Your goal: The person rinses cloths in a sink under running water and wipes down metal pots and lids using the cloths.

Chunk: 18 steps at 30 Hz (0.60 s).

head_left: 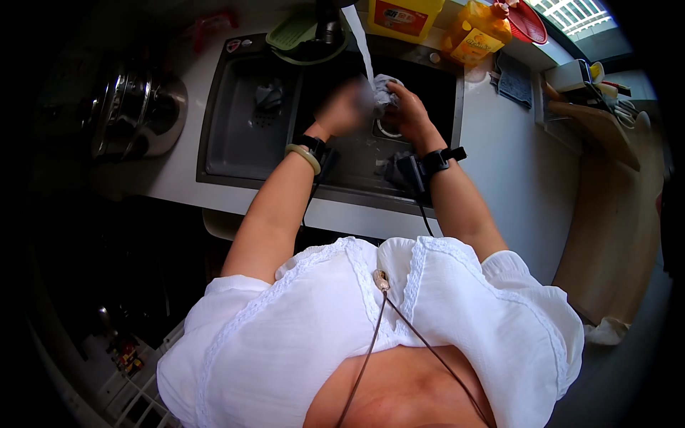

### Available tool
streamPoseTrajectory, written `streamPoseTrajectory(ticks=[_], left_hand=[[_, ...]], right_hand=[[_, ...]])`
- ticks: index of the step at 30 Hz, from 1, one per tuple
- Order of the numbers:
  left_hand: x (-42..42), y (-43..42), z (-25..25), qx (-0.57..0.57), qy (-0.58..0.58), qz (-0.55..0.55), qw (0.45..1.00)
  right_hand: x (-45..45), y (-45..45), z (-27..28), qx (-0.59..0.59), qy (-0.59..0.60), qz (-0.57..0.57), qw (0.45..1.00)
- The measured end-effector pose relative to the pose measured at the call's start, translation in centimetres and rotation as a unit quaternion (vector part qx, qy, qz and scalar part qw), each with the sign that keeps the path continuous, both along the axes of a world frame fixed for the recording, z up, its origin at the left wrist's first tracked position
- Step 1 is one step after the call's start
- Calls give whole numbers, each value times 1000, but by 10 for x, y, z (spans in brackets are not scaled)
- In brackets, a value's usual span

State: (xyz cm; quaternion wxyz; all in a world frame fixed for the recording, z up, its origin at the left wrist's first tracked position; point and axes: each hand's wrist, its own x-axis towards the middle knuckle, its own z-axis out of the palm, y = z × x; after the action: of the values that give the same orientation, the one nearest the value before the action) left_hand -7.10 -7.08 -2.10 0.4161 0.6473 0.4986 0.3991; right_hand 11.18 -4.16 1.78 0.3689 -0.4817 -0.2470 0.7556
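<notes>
Over the right basin of the dark double sink [246, 171], my right hand [412, 114] is closed on a crumpled grey cloth [385, 93]. Water [360, 43] streams down from above beside it. My left hand [344, 108] is at the cloth's left side, next to the stream; blur hides its fingers, so whether it grips the cloth cannot be made out. Another wadded dark grey cloth [269, 97] lies in the left basin. A further dark bundle [394, 170] sits low in the right basin, partly hidden by my right wrist.
A shiny steel pot [160, 114] stands left of the sink. Behind are a green basket [291, 36], a yellow jug [405, 16], an orange bottle [477, 34] and a red strainer [528, 23]. On the right are a folded grey cloth [514, 80] and a wooden board [596, 128].
</notes>
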Motion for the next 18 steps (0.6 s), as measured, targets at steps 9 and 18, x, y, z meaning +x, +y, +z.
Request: streamPoseTrajectory(ticks=[9, 18], left_hand=[[7, 27, -31, -107, -264, -8, 959], [31, 3, 38, 422, 373, 108, 819]], right_hand=[[-7, -11, 21, -138, 150, -101, 974], [-33, -3, -18, -174, 357, -42, 917]])
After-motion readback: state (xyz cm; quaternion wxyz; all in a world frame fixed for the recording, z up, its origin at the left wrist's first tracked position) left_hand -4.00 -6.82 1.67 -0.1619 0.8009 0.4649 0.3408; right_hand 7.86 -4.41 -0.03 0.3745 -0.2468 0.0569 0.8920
